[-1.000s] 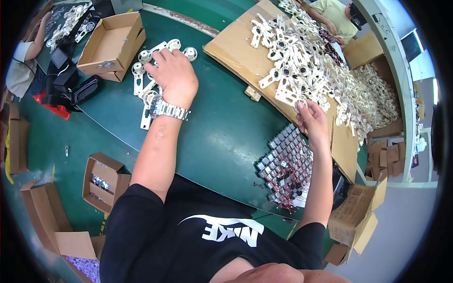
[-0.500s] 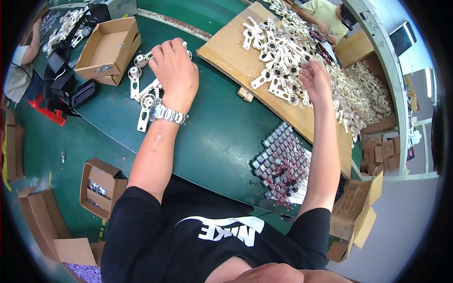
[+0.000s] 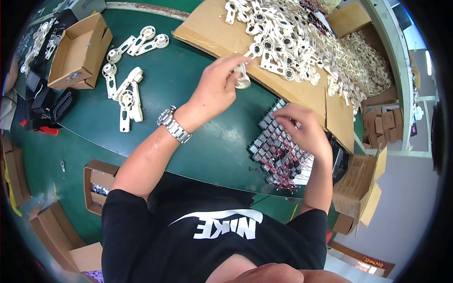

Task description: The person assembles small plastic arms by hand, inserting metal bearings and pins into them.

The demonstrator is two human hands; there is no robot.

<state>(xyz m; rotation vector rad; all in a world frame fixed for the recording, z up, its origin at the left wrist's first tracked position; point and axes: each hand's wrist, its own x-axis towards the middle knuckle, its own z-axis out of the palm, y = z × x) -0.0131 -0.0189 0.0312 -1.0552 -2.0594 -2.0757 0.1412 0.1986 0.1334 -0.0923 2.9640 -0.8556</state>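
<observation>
My left hand (image 3: 213, 89) is closed on a white plastic housing (image 3: 242, 79) with a rounded end, held above the green table near the cardboard's edge. Over the far end of a block of small grey motors (image 3: 271, 141) with red wires is my right hand (image 3: 306, 128), its fingers curled together. What lies between those fingertips, if anything, is hidden. Several white plastic housings (image 3: 126, 98), each a round head on a flat arm, lie loose on the table to the left. A large heap of similar housings (image 3: 283, 45) covers the cardboard sheet (image 3: 212, 30) at the far right.
An open cardboard box (image 3: 78, 52) stands on the table (image 3: 207, 155) at the far left, beside black cases (image 3: 61, 106). Another open carton (image 3: 361, 188) is at the right, below the table's edge. More boxes (image 3: 56, 236) sit on the floor at the lower left.
My left hand has moved right from the loose housings, now carrying one. My right hand has come down from the heap to the motors. The view has shifted somewhat.
</observation>
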